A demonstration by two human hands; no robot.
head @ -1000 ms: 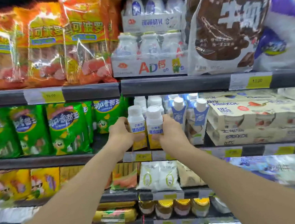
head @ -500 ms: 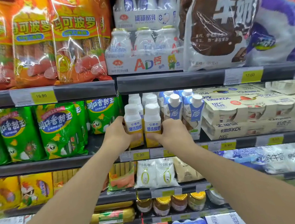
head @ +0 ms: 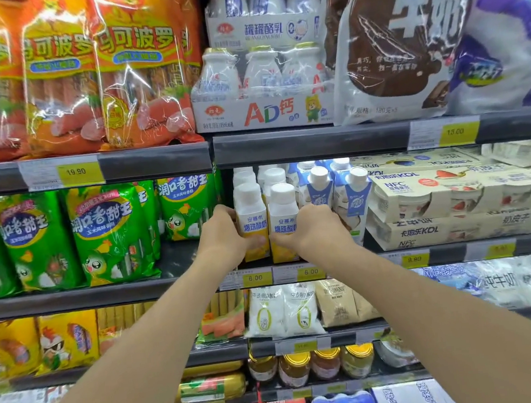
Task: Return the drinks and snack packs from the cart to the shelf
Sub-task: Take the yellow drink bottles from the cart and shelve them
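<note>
Two white-capped yoghurt drink bottles with yellow bases stand side by side at the front of the middle shelf (head: 182,287). My left hand (head: 220,235) grips the left bottle (head: 252,215) from its left side. My right hand (head: 313,229) grips the right bottle (head: 283,214) from its right side. Both bottles are upright and seem to rest on the shelf, in front of more bottles of the same kind. The cart is out of view.
Blue-and-white drink cartons (head: 353,193) stand just right of the bottles, then cream yoghurt multipacks (head: 450,204). Green snack bags (head: 109,234) hang to the left. Orange sausage packs (head: 137,71) and milk-bottle packs (head: 263,82) fill the shelf above; pouches and jars sit below.
Both hands have pushed the two bottles a little deeper onto the shelf, and the view has drawn closer and shifted slightly.
</note>
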